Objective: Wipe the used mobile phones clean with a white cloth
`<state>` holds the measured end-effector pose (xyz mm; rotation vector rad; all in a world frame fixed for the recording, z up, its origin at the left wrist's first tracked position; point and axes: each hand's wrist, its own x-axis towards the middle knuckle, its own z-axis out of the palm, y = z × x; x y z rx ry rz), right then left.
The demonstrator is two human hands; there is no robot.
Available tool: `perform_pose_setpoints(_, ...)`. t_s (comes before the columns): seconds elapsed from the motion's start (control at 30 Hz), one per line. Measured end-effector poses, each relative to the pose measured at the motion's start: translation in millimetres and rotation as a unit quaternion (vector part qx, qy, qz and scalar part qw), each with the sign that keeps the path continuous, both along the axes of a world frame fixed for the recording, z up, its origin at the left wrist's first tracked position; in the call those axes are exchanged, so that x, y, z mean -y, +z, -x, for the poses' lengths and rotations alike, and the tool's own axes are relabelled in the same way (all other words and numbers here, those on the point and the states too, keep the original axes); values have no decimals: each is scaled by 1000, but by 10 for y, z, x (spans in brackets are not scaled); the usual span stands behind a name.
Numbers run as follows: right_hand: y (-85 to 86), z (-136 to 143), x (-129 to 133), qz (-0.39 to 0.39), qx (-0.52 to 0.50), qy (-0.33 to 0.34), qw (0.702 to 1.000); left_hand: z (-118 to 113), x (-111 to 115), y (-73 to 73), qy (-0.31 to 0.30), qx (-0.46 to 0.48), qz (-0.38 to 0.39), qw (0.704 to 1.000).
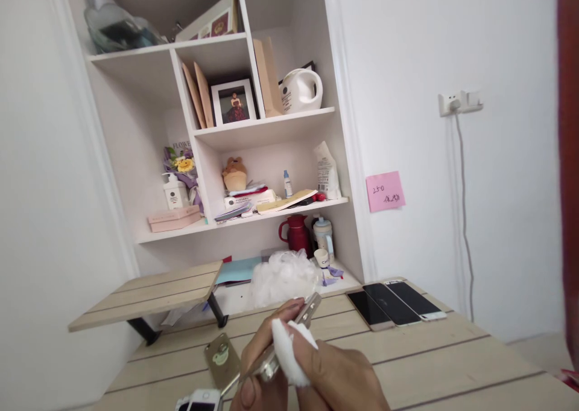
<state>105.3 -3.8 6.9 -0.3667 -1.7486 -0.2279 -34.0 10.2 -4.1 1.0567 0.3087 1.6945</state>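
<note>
The left hand (261, 340) had its grip closed around a metallic phone (311, 310) above the desk (434, 363); the right hand (346, 372) pinched a white wipe (286, 352) against it. Right of the metallic phone lay 3 dark-screened phones (391, 304); left, a gold phone (218, 370).

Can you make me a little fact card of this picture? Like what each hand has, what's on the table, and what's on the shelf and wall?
Left hand: holding a phone
Right hand: pinching a white cloth or tissue against that phone
Table, right side: three phones side by side, dark screens up
Table, left side: a gold phone lying back up, with a sticker; a white phone cut off by the picture's edge
Shelf: white watering can, framed picture
Wall: pink note
</note>
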Motion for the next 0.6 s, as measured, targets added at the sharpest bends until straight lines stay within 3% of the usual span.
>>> perform_pose_setpoints(0.13,94,-145,-133,52,-7,50,997,-70,244,191,-9,-21,-41,999)
perform_pose_setpoints(0.33,97,-214,-267,124,-26,-8,992,-62,385,330,-16,-23,-69,997)
perform_pose_setpoints(0.47,71,-149,-152,100,-4,27,995,-120,361,270,6,-28,-63,998)
perform_pose_setpoints(0.6,16,-9,27,30,-8,15,999,-134,225,79,18,-26,-19,999)
